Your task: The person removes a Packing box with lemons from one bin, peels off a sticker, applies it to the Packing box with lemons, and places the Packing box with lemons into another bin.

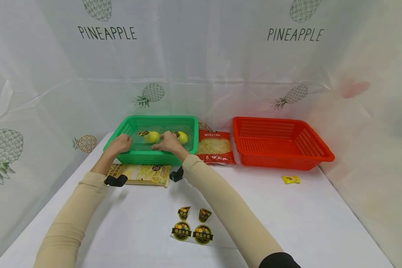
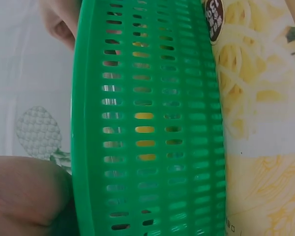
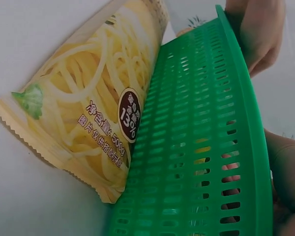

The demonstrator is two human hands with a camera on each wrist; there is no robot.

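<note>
Inside the green basket [image 1: 160, 158] lie clear plastic boxes with yellow lemons [image 1: 152, 137] and dark round stickers on their lids. My left hand [image 1: 121, 143] is at the basket's left end, fingers curled at the left edge of the nearer-left clear box [image 1: 136, 143]. Between the two lemons, my right hand [image 1: 169, 142] reaches down and pinches the other side of that box. Fingertips show through the basket's slots in the right wrist view. The basket wall [image 2: 152, 118] hides most of the grip in both wrist views.
A yellow noodle bag [image 1: 144, 174] lies against the basket's front. To the right are a red pasta bag [image 1: 215, 147] and a red basket [image 1: 281, 162]. A small yellow packet [image 1: 290, 179] lies before the red basket. A sticker sheet [image 1: 192, 233] is at front centre.
</note>
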